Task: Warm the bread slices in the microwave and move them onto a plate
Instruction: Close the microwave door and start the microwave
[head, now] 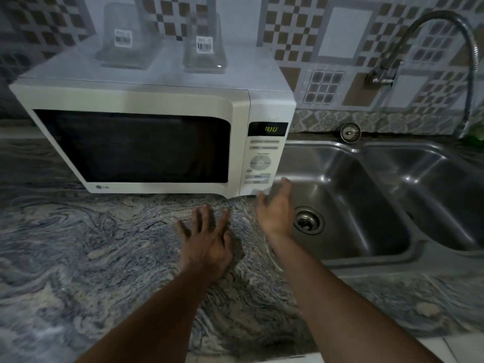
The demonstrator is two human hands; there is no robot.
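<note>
Now: left hand and right hand both spread, empty, over counter. Microwave door closed, display lit; bread not visible, prob. inside. Judgement: slices soft, light, warm; lift by edges.

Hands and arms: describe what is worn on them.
Nothing worn is visible. The left hand and right hand are bare: no gloves, rings or watch show. Both forearms are bare up to the frame's bottom edge, with no sleeves, bands or markings in view.
</note>
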